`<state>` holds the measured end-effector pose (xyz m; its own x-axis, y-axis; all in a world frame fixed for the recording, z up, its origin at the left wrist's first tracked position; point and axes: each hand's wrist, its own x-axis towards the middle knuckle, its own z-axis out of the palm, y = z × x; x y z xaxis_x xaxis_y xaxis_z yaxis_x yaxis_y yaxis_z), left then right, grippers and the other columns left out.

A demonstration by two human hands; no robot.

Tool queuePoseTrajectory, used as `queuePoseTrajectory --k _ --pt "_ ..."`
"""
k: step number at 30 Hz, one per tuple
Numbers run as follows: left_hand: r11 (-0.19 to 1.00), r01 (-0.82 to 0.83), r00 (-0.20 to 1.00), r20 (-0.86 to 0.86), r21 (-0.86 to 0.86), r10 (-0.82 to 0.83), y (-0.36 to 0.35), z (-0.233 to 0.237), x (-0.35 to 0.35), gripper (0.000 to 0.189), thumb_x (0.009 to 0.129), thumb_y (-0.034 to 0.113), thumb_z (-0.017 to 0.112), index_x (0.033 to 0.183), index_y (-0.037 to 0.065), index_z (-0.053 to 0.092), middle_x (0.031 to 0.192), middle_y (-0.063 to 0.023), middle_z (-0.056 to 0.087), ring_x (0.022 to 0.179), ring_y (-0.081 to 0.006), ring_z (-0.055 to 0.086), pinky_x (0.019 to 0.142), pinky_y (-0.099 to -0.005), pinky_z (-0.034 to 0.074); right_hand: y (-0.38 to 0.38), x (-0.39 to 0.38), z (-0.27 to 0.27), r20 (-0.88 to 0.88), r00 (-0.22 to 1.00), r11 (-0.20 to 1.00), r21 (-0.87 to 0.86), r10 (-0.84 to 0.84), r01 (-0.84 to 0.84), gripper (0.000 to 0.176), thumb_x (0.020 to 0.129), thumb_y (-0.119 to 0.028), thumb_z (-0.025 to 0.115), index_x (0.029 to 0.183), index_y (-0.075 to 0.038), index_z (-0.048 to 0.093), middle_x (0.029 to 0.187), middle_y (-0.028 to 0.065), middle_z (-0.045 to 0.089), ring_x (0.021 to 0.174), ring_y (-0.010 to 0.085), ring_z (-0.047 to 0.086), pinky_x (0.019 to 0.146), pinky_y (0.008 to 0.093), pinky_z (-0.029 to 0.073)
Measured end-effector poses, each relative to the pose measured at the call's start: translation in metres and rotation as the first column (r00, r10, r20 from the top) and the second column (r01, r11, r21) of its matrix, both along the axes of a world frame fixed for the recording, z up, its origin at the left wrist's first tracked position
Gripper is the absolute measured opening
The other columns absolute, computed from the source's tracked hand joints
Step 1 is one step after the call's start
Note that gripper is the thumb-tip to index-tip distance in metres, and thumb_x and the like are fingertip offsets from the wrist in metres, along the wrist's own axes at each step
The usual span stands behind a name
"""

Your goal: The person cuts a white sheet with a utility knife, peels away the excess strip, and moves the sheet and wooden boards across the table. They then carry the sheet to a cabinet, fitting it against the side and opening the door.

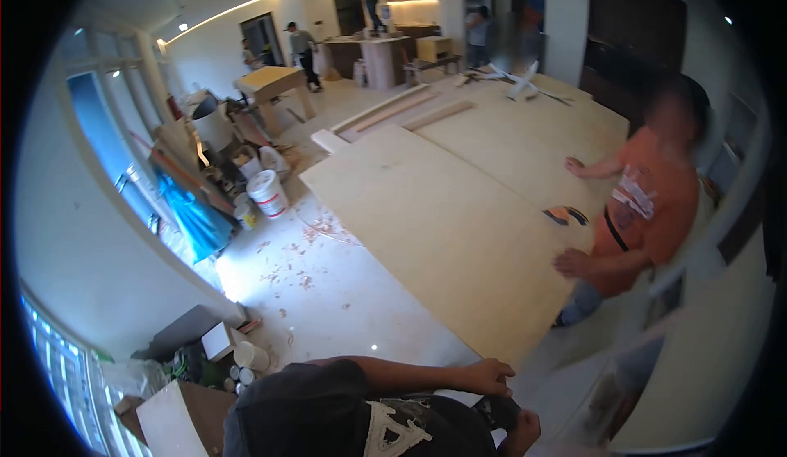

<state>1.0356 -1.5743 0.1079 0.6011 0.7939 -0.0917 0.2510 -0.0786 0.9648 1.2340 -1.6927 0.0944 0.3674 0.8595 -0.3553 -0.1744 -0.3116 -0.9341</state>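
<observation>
At the bottom of the head view, my left hand [489,376] is closed at the upper edge of a small dark object [497,413]. My right hand [522,435] is closed at its lower right side. What the object is cannot be made out. Both hands are in front of my black shirt [398,428], just below the near corner of a large pale wooden sheet [443,227]. An orange and black tool [566,215] rests on the sheet near its right edge.
A person in an orange shirt [656,199] stands at the right, hands by the sheets. A second sheet [525,137] and timber strips [438,116] are farther back. White bucket [267,194], shavings and boxes are left. Several other people are in the background.
</observation>
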Motion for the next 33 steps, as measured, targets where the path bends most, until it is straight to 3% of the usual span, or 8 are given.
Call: queuePoseTrajectory --k 4,6,7,10,13,22,25,33 --pt "0.846 -0.137 0.984 0.029 -0.515 0.176 -0.018 0.034 -0.059 0.051 0.084 0.035 0.073 0.114 -0.006 0.064 0.089 -0.0107 0.07 0.074 -0.0181 0.066 0.058 -0.0316 0.054 0.032 -0.027 -0.018 -0.289 0.956 0.999 -0.005 0.048 -0.052 0.025 0.094 -0.015 0.063 0.106 0.007 0.062 0.097 0.0152 0.065 0.083 0.0245 0.063 0.07 0.0363 0.054" --pt "0.784 -0.051 0.992 0.061 -0.619 0.114 -0.022 0.025 -0.083 0.046 0.085 0.035 0.074 0.108 -0.004 0.066 0.086 -0.0079 0.068 0.068 -0.0155 0.064 0.053 -0.029 0.052 0.039 -0.041 -0.015 0.14 0.948 0.943 0.13 0.287 -0.305 0.027 0.095 -0.016 0.063 0.109 0.007 0.06 0.097 0.0155 0.064 0.085 0.0265 0.063 0.069 0.0376 0.054" --pt "0.81 -0.02 0.988 0.111 -0.586 0.105 -0.025 -0.001 -0.089 0.036 0.084 0.033 0.074 0.097 0.0 0.069 0.078 -0.0033 0.066 0.062 -0.0115 0.06 0.051 -0.0273 0.049 0.043 -0.051 -0.012 0.358 0.862 0.887 0.158 0.359 -0.435 0.029 0.095 -0.017 0.063 0.11 0.007 0.06 0.098 0.0157 0.064 0.086 0.0275 0.064 0.069 0.0383 0.054" --pt "0.882 -0.01 0.974 0.196 -0.472 0.116 -0.026 -0.001 -0.123 0.029 0.084 0.031 0.074 0.093 0.004 0.071 0.072 0.0001 0.065 0.06 -0.0089 0.059 0.05 -0.0266 0.047 0.056 -0.103 0.026 -0.311 0.927 0.977 0.028 0.211 -0.213 0.029 0.096 -0.018 0.062 0.108 0.008 0.06 0.1 0.0161 0.064 0.087 0.0264 0.062 0.071 0.0383 0.053" --pt "0.907 -0.1 0.965 0.182 -0.409 0.189 -0.021 -0.004 -0.174 0.026 0.084 0.029 0.074 0.087 0.003 0.073 0.071 0.0013 0.066 0.061 -0.0077 0.058 0.053 -0.0269 0.046 0.062 -0.158 0.032 -0.33 0.9 0.958 0.06 0.284 -0.281 0.032 0.095 -0.022 0.064 0.106 0.008 0.062 0.099 0.0157 0.064 0.085 0.025 0.062 0.073 0.0381 0.053" --pt "0.88 -0.326 0.909 0.141 -0.345 0.392 -0.024 -0.016 -0.397 0.028 0.081 0.025 0.074 0.092 0.0 0.073 0.09 -0.0081 0.07 0.076 -0.014 0.065 0.061 -0.0315 0.053 0.111 -0.351 0.022 0.488 0.488 0.546 0.027 0.724 -0.837 0.027 0.089 -0.018 0.066 0.092 0.008 0.063 0.081 0.0116 0.065 0.064 0.0177 0.058 0.061 0.0358 0.049" --pt "0.775 -0.375 0.824 0.2 -0.509 0.53 -0.041 0.014 -0.465 0.032 0.08 0.025 0.076 0.095 -0.002 0.072 0.093 -0.0074 0.07 0.08 -0.015 0.064 0.069 -0.0314 0.053 0.115 -0.436 0.043 0.121 0.607 0.612 -0.011 0.786 -0.791 0.028 0.087 -0.02 0.067 0.075 0.006 0.063 0.069 0.0052 0.06 0.057 0.0108 0.053 0.052 0.0308 0.044" --pt "0.526 -0.599 0.614 0.075 -0.604 0.786 -0.064 0.035 -0.582 0.039 0.086 0.032 0.074 0.107 -0.001 0.072 0.097 -0.0086 0.07 0.093 -0.0165 0.06 0.086 -0.0308 0.047 0.166 -0.58 0.037 0.341 0.127 0.183 -0.137 0.931 -0.974 0.031 0.089 -0.025 0.067 0.073 0.002 0.063 0.063 0.0062 0.062 0.056 0.012 0.056 0.054 0.0306 0.047"
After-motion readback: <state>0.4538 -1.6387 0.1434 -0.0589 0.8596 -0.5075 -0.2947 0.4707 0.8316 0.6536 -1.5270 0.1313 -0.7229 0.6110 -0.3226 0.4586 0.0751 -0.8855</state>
